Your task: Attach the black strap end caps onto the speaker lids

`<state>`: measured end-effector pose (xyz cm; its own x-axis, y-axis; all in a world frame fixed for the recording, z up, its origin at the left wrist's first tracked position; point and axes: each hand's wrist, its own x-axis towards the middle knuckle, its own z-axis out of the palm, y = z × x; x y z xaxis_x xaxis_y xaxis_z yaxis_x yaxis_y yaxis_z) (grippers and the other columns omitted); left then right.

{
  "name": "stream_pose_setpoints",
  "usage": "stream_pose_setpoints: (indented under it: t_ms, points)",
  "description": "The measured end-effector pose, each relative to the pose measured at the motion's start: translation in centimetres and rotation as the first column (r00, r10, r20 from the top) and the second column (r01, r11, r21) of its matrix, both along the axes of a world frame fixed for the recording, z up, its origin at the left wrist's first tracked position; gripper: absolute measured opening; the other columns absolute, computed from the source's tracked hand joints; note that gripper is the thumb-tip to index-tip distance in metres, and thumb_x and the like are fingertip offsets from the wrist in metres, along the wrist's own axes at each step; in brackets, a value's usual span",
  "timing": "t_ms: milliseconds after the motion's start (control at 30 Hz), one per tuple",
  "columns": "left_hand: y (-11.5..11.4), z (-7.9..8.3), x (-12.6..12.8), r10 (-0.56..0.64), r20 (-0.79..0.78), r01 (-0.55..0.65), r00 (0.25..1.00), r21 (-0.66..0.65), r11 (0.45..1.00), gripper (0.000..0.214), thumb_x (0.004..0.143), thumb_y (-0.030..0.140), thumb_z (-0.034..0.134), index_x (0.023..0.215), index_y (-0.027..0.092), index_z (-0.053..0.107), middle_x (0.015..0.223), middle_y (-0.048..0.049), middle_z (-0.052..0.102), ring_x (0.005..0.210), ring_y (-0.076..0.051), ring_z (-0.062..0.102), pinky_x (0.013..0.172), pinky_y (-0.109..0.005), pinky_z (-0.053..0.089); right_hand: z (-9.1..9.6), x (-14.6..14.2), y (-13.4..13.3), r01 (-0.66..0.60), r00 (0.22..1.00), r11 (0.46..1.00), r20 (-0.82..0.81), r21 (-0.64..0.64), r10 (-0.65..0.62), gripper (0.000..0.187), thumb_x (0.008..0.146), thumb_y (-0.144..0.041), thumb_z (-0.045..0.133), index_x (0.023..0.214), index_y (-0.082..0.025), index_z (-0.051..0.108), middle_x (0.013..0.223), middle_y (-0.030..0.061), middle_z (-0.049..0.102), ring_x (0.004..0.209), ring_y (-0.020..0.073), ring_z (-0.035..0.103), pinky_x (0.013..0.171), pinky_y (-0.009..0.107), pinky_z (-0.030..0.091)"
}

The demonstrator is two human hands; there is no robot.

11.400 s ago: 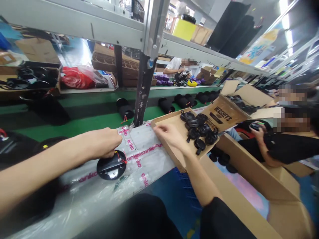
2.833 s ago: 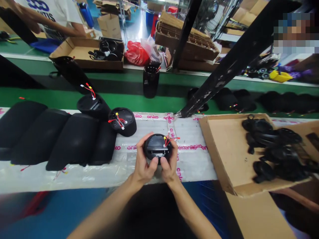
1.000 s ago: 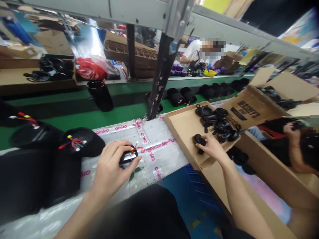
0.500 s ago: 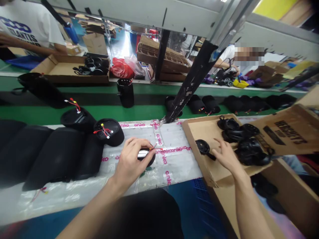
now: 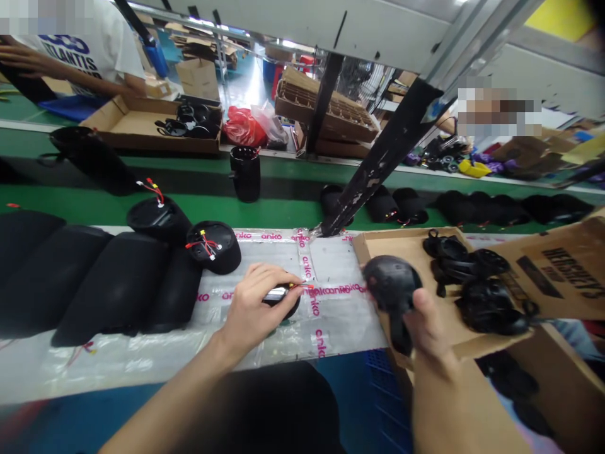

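Note:
My left hand [image 5: 262,299] is closed around a black cylindrical part [image 5: 292,309] with a shiny silvery patch and thin red wires, low over the plastic-covered bench. The palm hides much of this part. My right hand [image 5: 428,318] grips a round black plastic cap with a tab [image 5: 392,284], raised at the left side of an open cardboard box [image 5: 373,238]. The tab hangs down by my fingers. More black plastic caps [image 5: 486,302] lie inside the box. Beside my left hand stands a black cylinder with red and white wires on its end [image 5: 222,246].
Several black fabric-covered cylinders [image 5: 113,277] lie along the bench at left. A slanted black post [image 5: 378,164] rises behind the bench. Across the green conveyor [image 5: 278,211], two people work near another cardboard box [image 5: 123,116]. A blue crate [image 5: 385,391] stands below.
My right hand has picked up a black plastic cap from the box and brought it toward me and left. My left hand keeps its hold. The view has shifted slightly.

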<state>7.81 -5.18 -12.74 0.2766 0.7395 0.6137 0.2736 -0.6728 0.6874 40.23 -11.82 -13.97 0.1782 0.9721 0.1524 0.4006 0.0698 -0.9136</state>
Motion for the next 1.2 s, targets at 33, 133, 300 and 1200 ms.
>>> stream_pose_setpoints:
  t_ms: [33, 133, 300, 1200]
  points:
    - [0.0, 0.0, 0.0, 0.001, 0.011, -0.001, 1.000, -0.026, 1.000, 0.008, 0.097, 0.022, 0.082, 0.102, 0.025, 0.076, 0.095, 0.0010, 0.084, 0.085, -0.019, 0.078, 0.088, -0.039, 0.055, -0.2, -2.6, 0.0, -0.104, 0.975, 0.994, -0.202, -0.035, 0.095, 0.078, 0.102, -0.077, 0.042, 0.156, -0.023, 0.058, 0.145, 0.0199, 0.073, 0.120, 0.0393, 0.078, 0.098, 0.057, 0.067]
    - [-0.2, 0.2, 0.0, -0.005, 0.031, 0.007, 1.000, -0.074, 0.997, 0.006, 0.097, 0.026, 0.083, 0.100, 0.025, 0.077, 0.094, 0.0011, 0.084, 0.086, -0.020, 0.078, 0.088, -0.039, 0.056, -1.4, -8.8, 0.7, -0.275, 0.829, 0.960, -0.519, -0.054, 0.208, 0.083, 0.093, -0.073, 0.063, 0.158, -0.023, 0.056, 0.151, 0.0179, 0.070, 0.123, 0.0409, 0.077, 0.101, 0.061, 0.065]
    - [-0.3, 0.4, 0.2, 0.015, -0.014, -0.016, 1.000, -0.089, 0.996, 0.009, 0.099, 0.021, 0.078, 0.092, 0.024, 0.074, 0.088, 0.0012, 0.082, 0.083, -0.020, 0.075, 0.085, -0.040, 0.054, -2.3, -11.5, 1.6, -0.247, 0.796, 0.966, -0.552, 0.076, 0.247, 0.083, 0.088, -0.064, 0.078, 0.158, -0.025, 0.056, 0.155, 0.0152, 0.068, 0.142, 0.0417, 0.066, 0.120, 0.065, 0.052]
    - [0.0, 0.4, -0.5, -0.058, -0.022, 0.055, 0.998, -0.102, 0.993, 0.010, 0.101, 0.017, 0.076, 0.107, 0.024, 0.074, 0.107, -0.0006, 0.082, 0.102, -0.019, 0.077, 0.097, -0.036, 0.054, 1.0, -11.2, 2.0, -0.359, 0.877, 0.911, -0.261, 0.204, 0.404, 0.067, 0.094, -0.045, 0.085, 0.156, -0.036, 0.060, 0.156, 0.0082, 0.069, 0.140, 0.0311, 0.070, 0.118, 0.049, 0.060]
